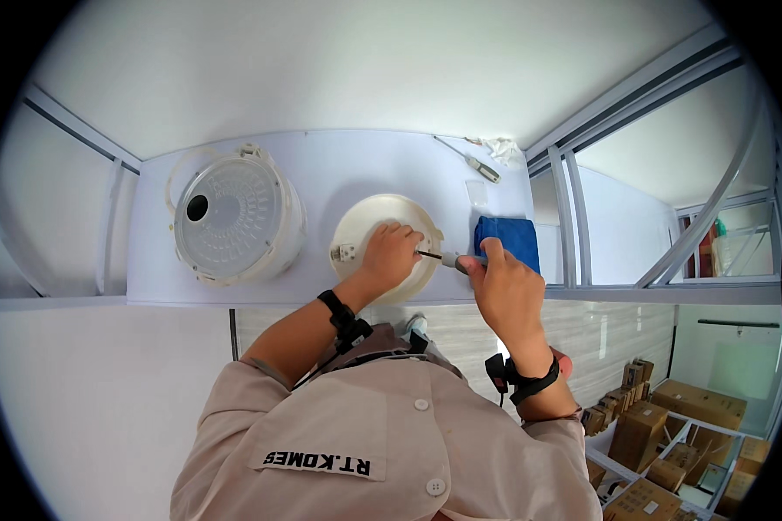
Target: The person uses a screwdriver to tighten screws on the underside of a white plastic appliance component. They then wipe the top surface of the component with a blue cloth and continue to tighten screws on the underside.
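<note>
- Black wristbands (523,379) trail thin cables near the body; a cable catching on the edge of the table (321,156) could jerk a hand mid-turn.
- The right hand (506,282) has its grip wrapped around the handle of a screwdriver (451,260); a loose wrist or slanted push could make the tip skid.
- The left hand (392,258) lies bent over the round cream part (369,213), fingers curled close to the tip. Whether this grip pinches anything is hidden; a slip could jab those fingers.
- That part sits on the table in front of the person, its lower rim at the near edge; sideways force could spin or tip it off.
- Just right, a folded blue cloth (513,239) could be dragged by the right hand.
- Left, the white round-bodied appliance (235,217) stands well clear, so a knock seems unlikely.
- Farther off, a second screwdriver (482,169) could roll if the table shook.
</note>
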Demonstrator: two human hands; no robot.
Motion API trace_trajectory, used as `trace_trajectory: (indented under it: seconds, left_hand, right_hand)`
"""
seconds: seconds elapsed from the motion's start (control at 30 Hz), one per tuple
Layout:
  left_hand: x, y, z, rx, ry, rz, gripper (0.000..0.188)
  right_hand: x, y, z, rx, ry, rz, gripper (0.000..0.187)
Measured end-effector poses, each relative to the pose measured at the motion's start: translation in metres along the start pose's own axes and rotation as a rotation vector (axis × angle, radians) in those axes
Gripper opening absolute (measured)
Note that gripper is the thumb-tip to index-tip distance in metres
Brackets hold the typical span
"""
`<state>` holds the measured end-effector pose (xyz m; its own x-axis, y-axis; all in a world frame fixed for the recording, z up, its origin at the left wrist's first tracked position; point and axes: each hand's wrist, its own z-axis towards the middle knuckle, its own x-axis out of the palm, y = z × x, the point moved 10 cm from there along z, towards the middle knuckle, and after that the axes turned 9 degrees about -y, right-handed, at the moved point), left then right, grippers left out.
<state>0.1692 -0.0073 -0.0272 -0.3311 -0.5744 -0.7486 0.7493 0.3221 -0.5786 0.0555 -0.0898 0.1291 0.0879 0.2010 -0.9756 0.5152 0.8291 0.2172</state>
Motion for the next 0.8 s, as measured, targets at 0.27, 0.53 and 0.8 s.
trace_trajectory:
  seconds: [0.27, 0.53, 0.8]
  left_hand:
    - [0.000, -0.002, 0.000, 0.016, -0.003, -0.012, 0.033]
    - [-0.002, -0.002, -0.002, 0.036, -0.037, -0.006, 0.033]
    - [-0.001, -0.001, -0.001, 0.041, -0.030, -0.005, 0.032]
  right_hand:
    - [-0.027, 0.032, -0.014, -0.463, -0.349, 0.201, 0.040]
    - [-0.042, 0.041, -0.020, -0.351, -0.487, 0.108, 0.037]
    - [0.000, 0.012, -0.005, 0.021, -0.048, 0.006, 0.045]
